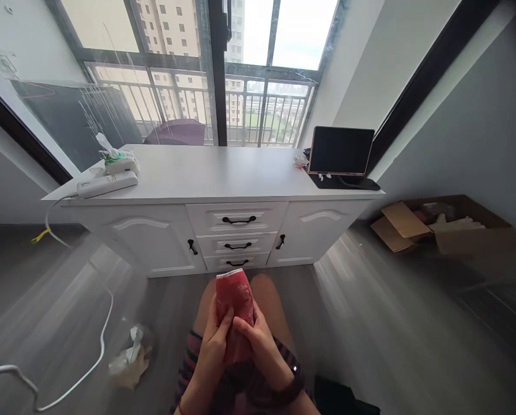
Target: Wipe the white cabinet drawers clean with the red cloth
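Note:
A red, soft-looking packet (pixel 235 288) with a thin white strip along its top edge is held upright above my lap. My left hand (pixel 215 337) wraps its left side, thumb lying on the front. From the right, my right hand (pixel 260 340) grips the same packet, its thumb also pressed on the front. Pale patches or print show on the upper right of the red surface. What the packet contains, if anything, is hidden, and its lower end is partly covered by my hands.
A white cabinet (pixel 223 193) stands before my knees, bearing a monitor (pixel 342 151), a tissue pack (pixel 121 161) and a power strip (pixel 107 184). An open cardboard box (pixel 469 239) sits at right. A white cable (pixel 104 334) and crumpled plastic bag (pixel 130 357) lie on the floor.

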Available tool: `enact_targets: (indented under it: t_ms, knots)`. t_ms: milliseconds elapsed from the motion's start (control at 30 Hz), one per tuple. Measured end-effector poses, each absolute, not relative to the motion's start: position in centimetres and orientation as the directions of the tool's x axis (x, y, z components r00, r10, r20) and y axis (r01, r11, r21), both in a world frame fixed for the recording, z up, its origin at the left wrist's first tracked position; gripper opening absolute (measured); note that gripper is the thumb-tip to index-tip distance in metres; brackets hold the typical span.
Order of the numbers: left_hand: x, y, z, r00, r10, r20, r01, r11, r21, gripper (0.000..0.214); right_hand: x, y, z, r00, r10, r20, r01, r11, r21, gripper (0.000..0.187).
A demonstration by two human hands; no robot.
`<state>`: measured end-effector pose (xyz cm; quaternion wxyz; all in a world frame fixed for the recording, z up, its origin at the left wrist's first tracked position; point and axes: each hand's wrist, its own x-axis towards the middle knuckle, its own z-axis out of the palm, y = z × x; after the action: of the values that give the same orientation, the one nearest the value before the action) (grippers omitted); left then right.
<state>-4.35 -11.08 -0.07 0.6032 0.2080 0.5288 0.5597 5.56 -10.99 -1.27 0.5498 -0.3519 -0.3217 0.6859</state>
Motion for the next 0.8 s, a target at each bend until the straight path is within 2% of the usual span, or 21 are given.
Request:
enact_targets:
  t_ms: [167, 233, 300, 367, 467, 600, 700, 800]
  knots:
    - [-4.9, -4.5, -0.9, -0.152, 0.947, -0.283, -0.25, 0.241, 0.938, 0.06, 5.3, -4.4, -3.5, -0.1, 0.949, -0.3, -0.615, -0.296, -0.731, 0.058]
    - [-5.0, -0.9, -0.5, -0.168, 0.95, -0.264, -0.197, 0.23, 0.953, 0.059, 5.2, -0.6, -2.9, -0.069, 0.929, -0.363, -0.643, -0.32, -0.696, 0.057]
    - [-5.1, 2.7, 0.2, -0.184, 0.946, -0.265, -0.141, 0.242, 0.96, 0.06, 5.3, 3.2, -1.6, -0.03, 0.921, -0.388, -0.622, -0.321, -0.714, 0.056]
    - [-5.3, 5.8, 1.0, -0.168, 0.947, -0.274, -0.131, 0.254, 0.958, 0.063, 5.6, 6.3, 0.1, 0.014, 0.937, -0.35, -0.566, -0.281, -0.775, 0.053]
    - [-5.7, 8.7, 2.0, -0.108, 0.95, -0.293, -0.176, 0.272, 0.946, 0.065, 6.0, 8.9, 1.9, 0.037, 0.978, -0.207, -0.419, -0.172, -0.891, 0.039]
    - [-6.1, 8.9, 1.8, -0.084, 0.944, -0.32, -0.144, 0.306, 0.941, 0.045, 6.3, 8.6, 1.5, 0.061, 0.994, -0.094, -0.216, -0.079, -0.973, 0.027]
    - [-5.9, 7.0, 0.5, -0.073, 0.94, -0.332, -0.081, 0.326, 0.942, 0.037, 6.2, 6.9, -0.4, 0.067, 0.987, -0.143, -0.286, -0.118, -0.951, 0.032]
    - [-4.8, 3.4, -0.8, -0.089, 0.943, -0.32, -0.09, 0.313, 0.946, 0.041, 6.7, 4.2, -2.1, 0.099, 0.963, -0.252, -0.444, -0.184, -0.877, 0.038]
